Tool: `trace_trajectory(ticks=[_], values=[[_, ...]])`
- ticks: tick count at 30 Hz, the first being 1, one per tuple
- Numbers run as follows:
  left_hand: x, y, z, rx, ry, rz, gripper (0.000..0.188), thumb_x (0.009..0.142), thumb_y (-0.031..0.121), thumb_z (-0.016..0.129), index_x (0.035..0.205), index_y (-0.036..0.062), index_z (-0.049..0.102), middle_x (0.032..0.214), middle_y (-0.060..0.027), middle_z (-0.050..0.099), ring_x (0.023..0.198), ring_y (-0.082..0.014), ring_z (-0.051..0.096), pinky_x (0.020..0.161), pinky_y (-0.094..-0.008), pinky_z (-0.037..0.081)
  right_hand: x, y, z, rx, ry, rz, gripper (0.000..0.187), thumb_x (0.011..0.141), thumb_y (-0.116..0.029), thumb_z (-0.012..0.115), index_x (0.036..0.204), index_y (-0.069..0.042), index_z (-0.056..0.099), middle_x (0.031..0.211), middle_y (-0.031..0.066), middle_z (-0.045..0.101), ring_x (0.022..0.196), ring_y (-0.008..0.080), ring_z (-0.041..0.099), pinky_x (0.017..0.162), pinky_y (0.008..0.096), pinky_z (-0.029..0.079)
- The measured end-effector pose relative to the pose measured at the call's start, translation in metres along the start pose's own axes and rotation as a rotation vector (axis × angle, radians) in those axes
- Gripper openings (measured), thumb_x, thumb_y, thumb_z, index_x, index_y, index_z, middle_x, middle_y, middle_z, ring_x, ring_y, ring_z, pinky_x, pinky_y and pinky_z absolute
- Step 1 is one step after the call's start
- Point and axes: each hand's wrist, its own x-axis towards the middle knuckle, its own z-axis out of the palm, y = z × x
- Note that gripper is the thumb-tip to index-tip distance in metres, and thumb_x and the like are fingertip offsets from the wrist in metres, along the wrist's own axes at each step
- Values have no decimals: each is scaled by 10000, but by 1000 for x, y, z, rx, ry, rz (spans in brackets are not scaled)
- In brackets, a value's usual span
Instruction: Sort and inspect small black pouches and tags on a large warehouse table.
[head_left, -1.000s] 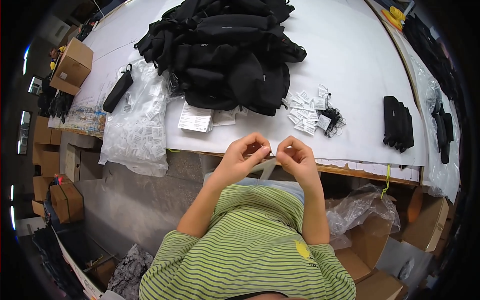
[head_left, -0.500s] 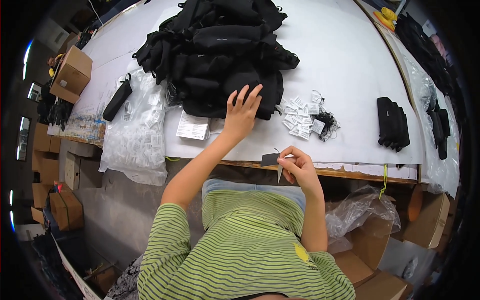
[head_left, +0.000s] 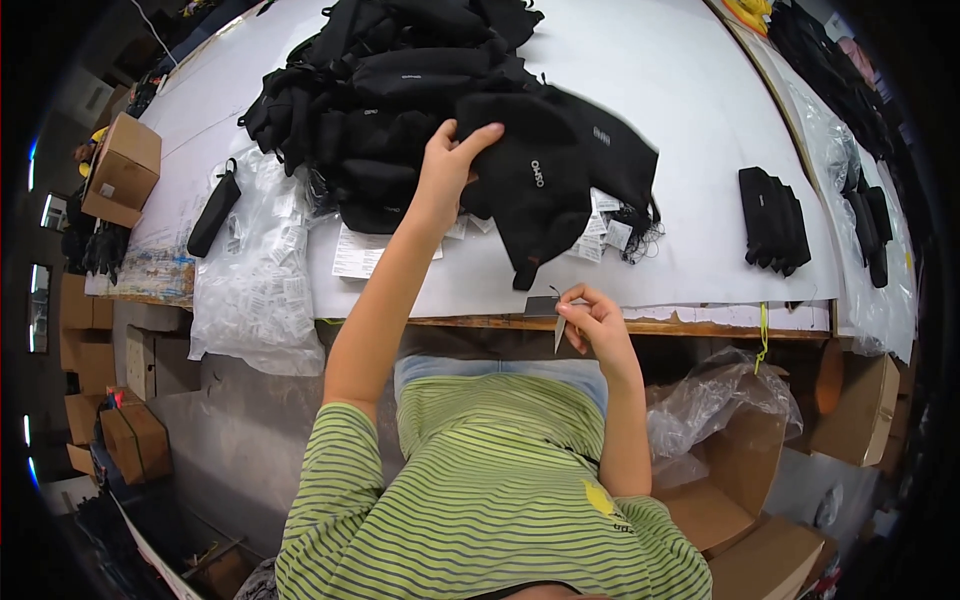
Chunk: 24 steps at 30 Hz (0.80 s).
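Observation:
My left hand grips several flat black fabric pouches, thumb on top and the other fingers hidden beneath. They are raised from the near right side of a heap of black pouches, and their lower ends spread to the right. Close to the table's front edge, my right hand pinches hang tags, one dark and one pale, by the fingertips. Small white labels and tangled black strings lie partly covered by the lifted pouches.
Left of the heap, a clear plastic bag of labels hangs over the table edge, with a slim black pouch on it. White cards lie beside it. More black pouches lie at right. Open cartons stand below the table.
My left hand, spread on the heap before, has closed on several pouches and lifted them, swinging them right over the labels. The right hand keeps the tags in nearly the same place.

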Motion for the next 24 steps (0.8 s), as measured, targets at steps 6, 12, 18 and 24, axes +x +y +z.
trace_trajectory(ticks=[6, 12, 18, 24], values=[[-7, -81, -21, 715, 21, 84, 687, 769, 358, 720, 1202, -58, 386, 1028, -186, 557, 970, -291, 567, 832, -381, 453, 4, 16, -13, 7, 7, 61, 114, 867, -159, 621, 868, -59, 565, 502, -34, 455, 430, 28, 377, 399, 192, 244], [-54, -92, -54, 825, 107, 388, 302, 789, 224, 684, 985, 31, 558, 903, -87, 551, 862, -246, 514, 787, -364, 404, -5, 6, -6, -99, 45, 20, 113, 866, -139, 626, 866, -44, 565, 520, -62, 438, 461, 9, 339, 423, 197, 211], [-113, -105, -64, 1048, -248, 282, 180, 673, 133, 732, 759, 57, 594, 694, -32, 489, 701, -207, 459, 639, -332, 390, -11, 3, 19, -440, 130, -80, 100, 831, -127, 635, 850, -38, 591, 474, -45, 384, 452, 27, 320, 447, 240, 231], [-130, -107, -35, 748, -258, 257, 77, 714, 145, 732, 772, 94, 730, 589, -26, 465, 617, -148, 413, 544, -295, 365, -14, 1, 39, -705, 224, -168, 104, 804, -158, 637, 843, -70, 600, 467, 38, 391, 416, 124, 344, 448, 287, 276]])
